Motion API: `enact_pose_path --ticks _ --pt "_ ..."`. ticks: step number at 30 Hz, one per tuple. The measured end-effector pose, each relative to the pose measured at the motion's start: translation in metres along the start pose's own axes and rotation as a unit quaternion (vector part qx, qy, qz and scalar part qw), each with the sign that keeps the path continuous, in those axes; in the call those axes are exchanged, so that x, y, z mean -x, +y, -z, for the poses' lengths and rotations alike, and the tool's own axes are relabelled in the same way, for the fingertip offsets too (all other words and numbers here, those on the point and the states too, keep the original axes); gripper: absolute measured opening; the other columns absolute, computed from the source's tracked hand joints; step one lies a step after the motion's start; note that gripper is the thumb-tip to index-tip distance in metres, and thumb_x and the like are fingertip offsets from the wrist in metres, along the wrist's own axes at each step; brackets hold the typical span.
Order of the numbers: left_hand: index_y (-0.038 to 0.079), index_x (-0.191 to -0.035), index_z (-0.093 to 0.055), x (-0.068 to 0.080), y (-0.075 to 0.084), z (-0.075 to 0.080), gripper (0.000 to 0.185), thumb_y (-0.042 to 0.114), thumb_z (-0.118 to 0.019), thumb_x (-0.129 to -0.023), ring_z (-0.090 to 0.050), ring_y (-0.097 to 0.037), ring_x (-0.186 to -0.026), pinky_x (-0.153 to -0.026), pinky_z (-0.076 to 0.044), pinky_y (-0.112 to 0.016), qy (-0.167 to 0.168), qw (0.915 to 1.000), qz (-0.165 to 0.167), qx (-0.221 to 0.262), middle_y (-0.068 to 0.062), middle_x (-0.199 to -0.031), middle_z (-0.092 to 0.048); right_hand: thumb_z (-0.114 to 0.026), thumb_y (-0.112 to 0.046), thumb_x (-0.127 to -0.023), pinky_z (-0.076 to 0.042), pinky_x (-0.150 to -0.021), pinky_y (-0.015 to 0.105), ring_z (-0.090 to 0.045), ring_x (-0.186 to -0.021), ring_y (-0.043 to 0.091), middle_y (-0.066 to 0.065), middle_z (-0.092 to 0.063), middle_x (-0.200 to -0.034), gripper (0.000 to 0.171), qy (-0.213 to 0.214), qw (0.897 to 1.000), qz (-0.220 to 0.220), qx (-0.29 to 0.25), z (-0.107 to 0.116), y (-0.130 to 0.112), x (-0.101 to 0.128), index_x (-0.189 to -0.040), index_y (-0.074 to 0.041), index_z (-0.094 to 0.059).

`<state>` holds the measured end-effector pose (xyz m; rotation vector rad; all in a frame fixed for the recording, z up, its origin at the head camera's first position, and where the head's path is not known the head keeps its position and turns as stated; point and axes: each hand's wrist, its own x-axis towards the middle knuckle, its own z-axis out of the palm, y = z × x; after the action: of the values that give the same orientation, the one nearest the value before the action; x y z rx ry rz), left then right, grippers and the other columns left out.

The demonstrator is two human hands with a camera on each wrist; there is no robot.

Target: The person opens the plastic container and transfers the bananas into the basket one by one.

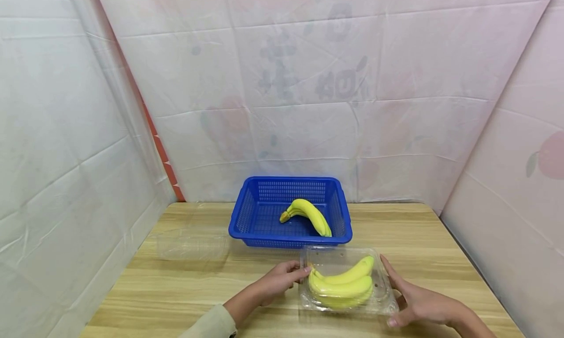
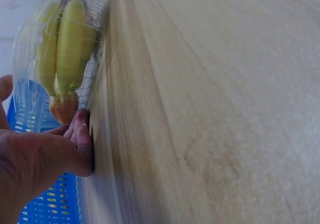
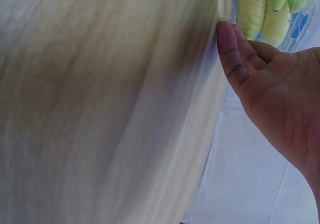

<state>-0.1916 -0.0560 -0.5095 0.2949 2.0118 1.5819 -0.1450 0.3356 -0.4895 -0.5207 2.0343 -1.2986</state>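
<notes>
Your right hand [image 1: 416, 301] lies nearest you at the right side of the clear plastic clamshell box [image 1: 382, 302], its fingers straight and together, pressed flat against the box's wall with the thumb low at the near corner; the right wrist view shows those fingers [image 3: 231, 52] laid against the clear plastic. Your left hand [image 1: 278, 280] meets the box on its left side, fingertips [image 2: 81, 129] touching the wall near the stems, the fingers gently bent rather than curled round anything. Between your two hands the box sits on the wooden table [image 1: 176, 289], close to the near edge and a little right of centre, with a bunch of yellow bananas [image 1: 342, 285] inside it. Just behind the box stands a blue plastic basket [image 1: 246, 215], holding a second bunch of bananas [image 1: 308, 215] on its floor. To the left of the basket, well apart from your hands, a second empty clear container [image 1: 191, 245] rests on the table. Pale sheeting [image 1: 308, 83] hangs behind and at both sides.
</notes>
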Motion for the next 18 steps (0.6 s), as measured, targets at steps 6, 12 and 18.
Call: enact_pose_path --ticks 6,12,18 --pt "0.008 -0.138 -0.065 0.0004 0.0014 -0.0006 0.050 0.047 -0.062 -0.107 -0.062 -0.023 -0.119 -0.102 -0.049 -0.052 0.002 1.0000 0.003 0.001 -0.007 -0.125 -0.071 -0.078 -0.014 -0.096 -0.049 -0.093 0.014 -0.052 -0.135 0.060 0.055 0.022 -0.158 0.134 0.005 1.000 0.003 0.007 0.0010 0.0055 0.0009 -0.160 -0.019 0.040" --pt "0.007 -0.138 -0.065 0.0021 0.0031 -0.0010 0.050 0.046 -0.061 -0.107 -0.062 -0.023 -0.118 -0.102 -0.049 -0.051 0.002 1.0000 0.004 0.000 -0.007 -0.125 -0.071 -0.074 -0.013 -0.099 -0.051 -0.095 0.015 -0.061 -0.132 0.041 0.054 0.021 -0.159 0.129 -0.002 1.000 0.014 -0.001 0.0019 0.0074 0.0015 -0.161 -0.020 0.038" --pt "0.007 -0.140 -0.064 0.0045 0.0046 -0.0015 0.049 0.045 -0.059 -0.108 -0.062 -0.024 -0.120 -0.106 -0.050 -0.058 0.007 1.0000 0.004 -0.005 -0.008 -0.126 -0.070 -0.070 -0.011 -0.102 -0.052 -0.096 0.016 -0.068 -0.122 0.015 0.054 0.018 -0.160 0.124 -0.016 0.999 0.029 -0.022 0.0019 0.0076 0.0030 -0.161 -0.020 0.038"
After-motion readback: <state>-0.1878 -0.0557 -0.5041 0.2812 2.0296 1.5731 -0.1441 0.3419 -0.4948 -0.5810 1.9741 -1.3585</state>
